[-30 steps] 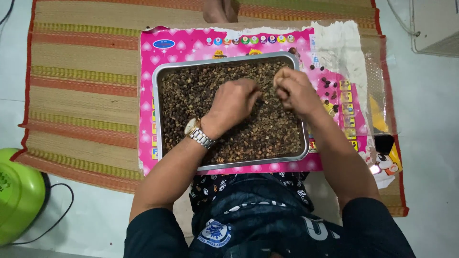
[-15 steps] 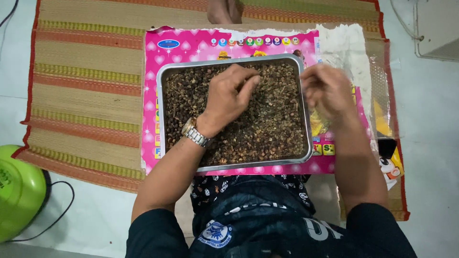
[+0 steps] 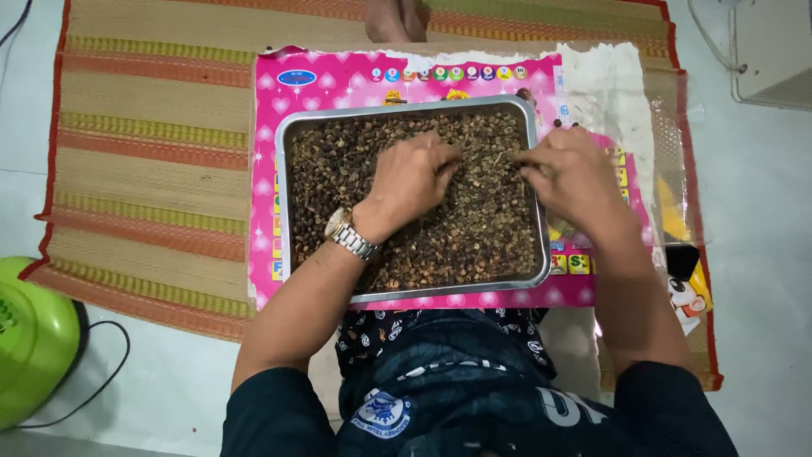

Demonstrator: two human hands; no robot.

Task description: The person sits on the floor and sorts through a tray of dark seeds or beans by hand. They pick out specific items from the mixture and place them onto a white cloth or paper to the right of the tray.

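A woven straw mat (image 3: 144, 169) covers the floor, and on it lies a pink printed sheet (image 3: 406, 76) that carries a shallow metal tray (image 3: 282, 211). The tray is filled edge to edge with small dark brown dried seeds (image 3: 482, 228), so the seeds lie directly beneath and around both hands.

The left hand (image 3: 410, 182) rests palm down in the middle of the heap, fingers curled loosely into the seeds; whether it pinches anything underneath cannot be told. A metal wristwatch (image 3: 348, 235) sits just behind it on the wrist. The right hand (image 3: 571, 178) hangs over the tray's right wall, fingers bent and pointing left toward the other hand's fingertips; it seems to nip at the seeds, though the grip itself is hidden.

Sorting like this probably goes best with light, shallow raking strokes, keeping the fingertips low and the layer thin so odd bits show.

The low wall right under the right hand is where seeds could spill out. More open seed surface lies left of the left hand and toward the far rim. Beyond the right hand a clear plastic sheet (image 3: 668, 135) lies on the mat; far to the left sits a green appliance (image 3: 30, 338).
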